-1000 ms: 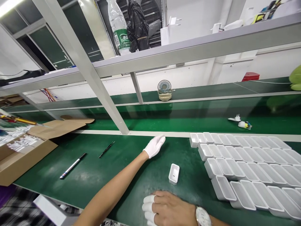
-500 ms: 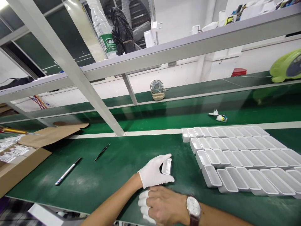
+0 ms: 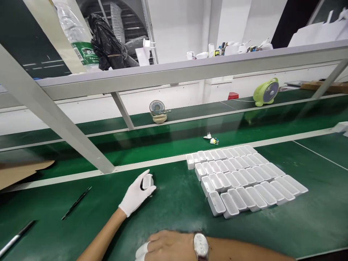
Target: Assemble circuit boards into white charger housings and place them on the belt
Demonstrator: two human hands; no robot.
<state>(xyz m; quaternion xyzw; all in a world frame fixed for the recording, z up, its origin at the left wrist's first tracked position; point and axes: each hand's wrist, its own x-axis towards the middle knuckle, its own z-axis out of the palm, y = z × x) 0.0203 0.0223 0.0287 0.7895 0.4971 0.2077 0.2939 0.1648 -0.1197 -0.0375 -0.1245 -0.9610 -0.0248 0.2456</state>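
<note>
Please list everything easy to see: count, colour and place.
Rectangular plastic trays: many, white, four rows, right half
Single tray: one, white, left of rows
Slim tool: one, black, left
Long pen: one, black and white, left
Cardboard flap: one, brown, left
Plug parts: several, whitish, behind rows
Round fans: two, beige and green, back ledge
Unclear object: one, red, between fans
Plastic bottle: one, clear, green label, shelf
Plastic bag: one, black, shelf
Shelf pieces: several, mostly white, right
Tabletop: one, green, foreground
Wristwatch: one, white, right wrist
Left hand: one, gloved white, around single tray
Right hand: one, white finger covers, bottom
</note>
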